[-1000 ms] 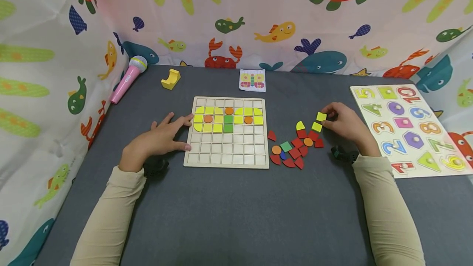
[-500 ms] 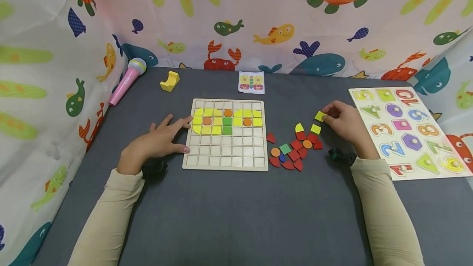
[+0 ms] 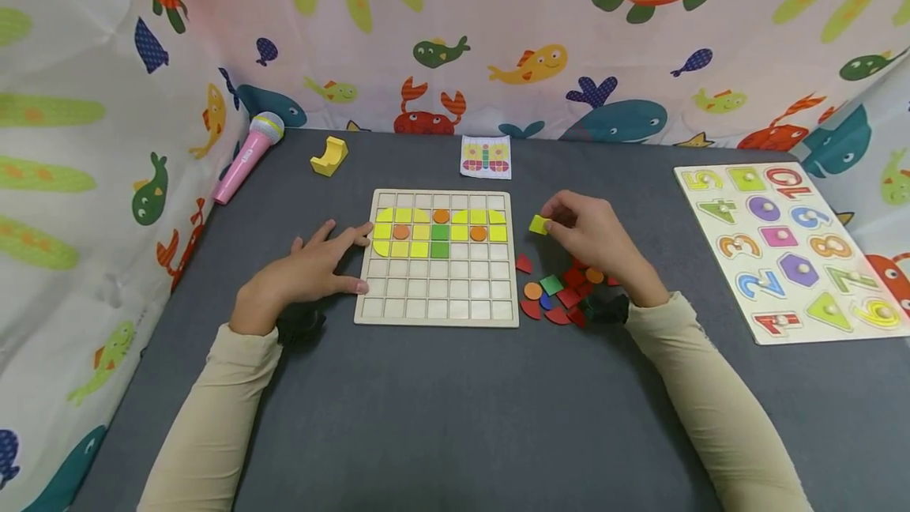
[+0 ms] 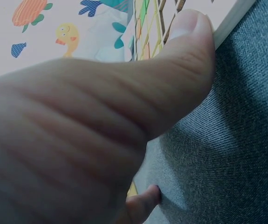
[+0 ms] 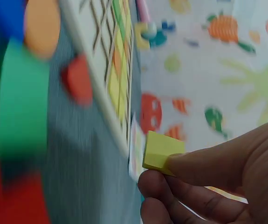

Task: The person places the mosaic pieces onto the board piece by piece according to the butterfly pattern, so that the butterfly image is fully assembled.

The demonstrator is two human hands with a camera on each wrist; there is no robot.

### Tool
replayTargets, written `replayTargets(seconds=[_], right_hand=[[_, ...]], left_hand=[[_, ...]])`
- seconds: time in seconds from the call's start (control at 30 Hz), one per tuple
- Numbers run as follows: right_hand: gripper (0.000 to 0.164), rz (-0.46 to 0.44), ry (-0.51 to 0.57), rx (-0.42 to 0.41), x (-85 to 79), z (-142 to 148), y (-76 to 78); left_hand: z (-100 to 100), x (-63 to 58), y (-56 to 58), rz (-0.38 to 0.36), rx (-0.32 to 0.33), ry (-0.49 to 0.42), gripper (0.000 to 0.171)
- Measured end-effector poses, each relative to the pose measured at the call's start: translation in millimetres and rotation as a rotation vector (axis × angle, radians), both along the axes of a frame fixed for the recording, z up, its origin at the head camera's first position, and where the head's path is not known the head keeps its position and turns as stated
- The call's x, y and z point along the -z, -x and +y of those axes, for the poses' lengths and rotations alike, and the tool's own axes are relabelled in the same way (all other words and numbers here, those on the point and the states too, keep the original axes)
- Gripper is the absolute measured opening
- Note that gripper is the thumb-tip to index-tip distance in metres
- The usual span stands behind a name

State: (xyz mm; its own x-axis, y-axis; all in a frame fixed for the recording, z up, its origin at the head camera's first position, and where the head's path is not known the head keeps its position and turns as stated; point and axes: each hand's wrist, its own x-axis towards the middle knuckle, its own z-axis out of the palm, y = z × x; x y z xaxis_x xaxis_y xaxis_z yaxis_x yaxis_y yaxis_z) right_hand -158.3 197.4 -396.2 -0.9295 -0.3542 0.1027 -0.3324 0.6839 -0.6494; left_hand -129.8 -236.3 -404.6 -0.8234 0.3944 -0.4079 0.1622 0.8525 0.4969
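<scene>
My right hand [image 3: 593, 235] pinches a yellow square tile [image 3: 539, 224] between thumb and fingers, above the table just right of the gridded wooden board [image 3: 434, 313]. In the right wrist view the tile [image 5: 164, 148] shows clearly at the thumb tip. My left hand [image 3: 306, 271] rests at the board's left edge, thumb and fingertips touching it, fingers spread. Yellow, green and orange tiles fill part of the board's upper rows. Under and beside my right hand lie red tiles [image 3: 557, 316], a green square tile [image 3: 550, 284] and orange round tiles [image 3: 532, 291]; the forearm side hides some.
A small picture card [image 3: 486, 156] with a butterfly pattern lies behind the board. A yellow curved block [image 3: 329, 156] and a pink toy microphone [image 3: 249, 156] are at the back left. A number puzzle board [image 3: 796, 251] lies on the right.
My right hand has picked up the yellow square tile from beside the pile and carried it left towards the board. My left hand stays in place.
</scene>
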Motion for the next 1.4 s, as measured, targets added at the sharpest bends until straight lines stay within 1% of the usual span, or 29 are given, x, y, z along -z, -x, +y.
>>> replayTargets(seconds=[0.2,0.27,0.4,0.47,0.57,0.63,0.8,0.97,1.13,1.17,1.27,1.4], right_hand=[[0.010,-0.037,0.053,-0.133,0.5,-42,-4.5],[0.009,-0.049,0.061,-0.164,2.4,-53,-5.1],[0.009,-0.055,0.064,-0.212,6.3,-69,-4.7],[0.008,-0.049,0.059,-0.230,8.6,-75,-3.6],[0.008,-0.036,0.052,-0.253,11.3,-82,-1.9],[0.007,-0.024,0.040,-0.267,13.6,-87,-0.5],[0.007,-0.020,0.002,-0.281,17.6,-97,1.3],[0.007,-0.016,-0.028,-0.272,18.7,-102,0.6],[0.009,0.045,-0.057,-0.274,18.0,-107,-0.4],[0.009,0.058,-0.065,-0.272,18.0,-108,-0.6],[0.011,0.071,-0.083,-0.268,17.6,-110,-0.5],[0.010,0.059,-0.092,-0.286,18.2,-113,1.0]], left_hand=[[-3,2.9,0.3,0.011,0.001,-0.032,0.104],[-4,4.4,1.3,0.010,0.002,-0.040,0.104],[-6,12.4,4.9,0.007,0.002,-0.021,0.103],[-7,13.5,5.0,0.005,0.000,-0.016,0.103],[-6,10.9,3.9,-0.002,0.003,-0.020,0.102],[-3,5.2,1.3,-0.005,0.004,-0.026,0.100],[0,1.5,-0.7,-0.004,0.004,-0.007,0.097],[1,0.9,-0.4,-0.006,0.000,-0.019,0.097],[-2,1.6,1.2,-0.014,-0.007,-0.032,0.099],[-2,2.1,1.8,-0.016,-0.007,-0.027,0.098],[-7,12.3,7.0,-0.012,-0.009,-0.020,0.101],[-9,15.3,8.2,-0.009,-0.011,-0.028,0.104]])
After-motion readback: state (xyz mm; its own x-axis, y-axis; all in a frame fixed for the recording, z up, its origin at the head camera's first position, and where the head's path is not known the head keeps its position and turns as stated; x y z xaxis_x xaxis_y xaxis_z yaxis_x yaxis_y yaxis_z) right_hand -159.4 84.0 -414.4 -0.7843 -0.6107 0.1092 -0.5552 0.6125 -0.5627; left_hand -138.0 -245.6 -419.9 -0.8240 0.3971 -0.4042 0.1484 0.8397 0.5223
